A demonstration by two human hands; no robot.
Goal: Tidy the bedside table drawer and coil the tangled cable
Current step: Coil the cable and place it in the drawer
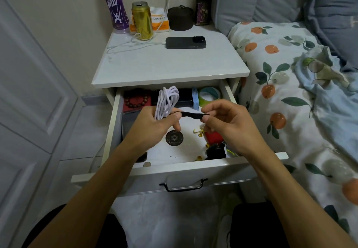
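Note:
My left hand (155,123) grips a coiled white cable (167,102) above the open drawer (174,167) of the white bedside table (164,67); the loops stand up out of my fist. A black strap (190,114) stretches from the coil to my right hand (228,123), which pinches its free end between thumb and fingers. Both hands hover over the middle of the drawer.
In the drawer lie a bead bracelet (135,101), a tape roll (209,96), a dark round disc (174,137), a red item (213,136) and small gold bits. A phone (186,42), a can (142,21) and a bottle (115,7) stand on the tabletop. The bed (290,92) is at the right.

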